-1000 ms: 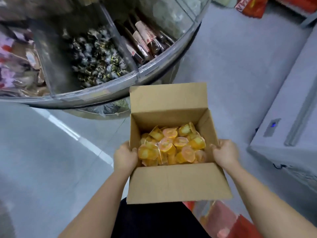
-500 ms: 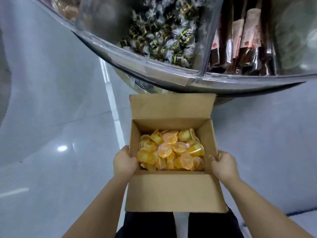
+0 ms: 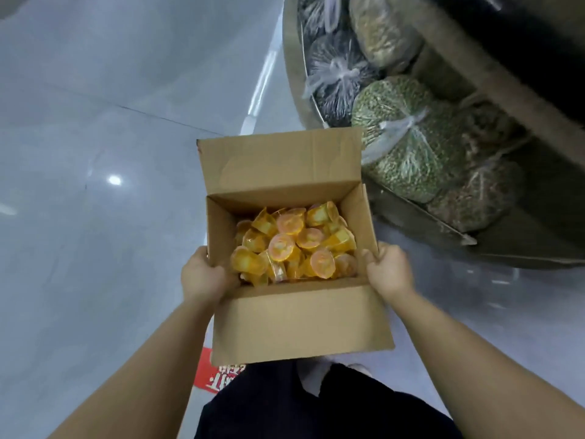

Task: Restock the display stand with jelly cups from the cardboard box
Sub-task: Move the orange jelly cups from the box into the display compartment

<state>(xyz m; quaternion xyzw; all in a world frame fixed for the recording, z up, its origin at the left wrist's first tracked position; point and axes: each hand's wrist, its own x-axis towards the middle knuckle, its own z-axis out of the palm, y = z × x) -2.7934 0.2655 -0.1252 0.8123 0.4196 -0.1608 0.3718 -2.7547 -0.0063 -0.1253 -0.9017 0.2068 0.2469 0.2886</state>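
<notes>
Grey floor [image 3: 95,90] now, candy bins gone; bagged beans [image 3: 408,147] at 2 o'clock. Left hand [image 3: 205,274] and right hand [image 3: 391,270] still grip the box [image 3: 297,321], jelly cups [image 3: 294,245] inside, nothing restocked yet.

An open brown cardboard box [image 3: 297,321] is sitting level beside the display stand [image 3: 538,236], its flaps standing up, holding a heap of orange-yellow jelly cups [image 3: 294,245].

Bare forearms, no sleeves; black trousers [image 3: 269,407]; pale shoe [image 3: 308,377] below.
</notes>
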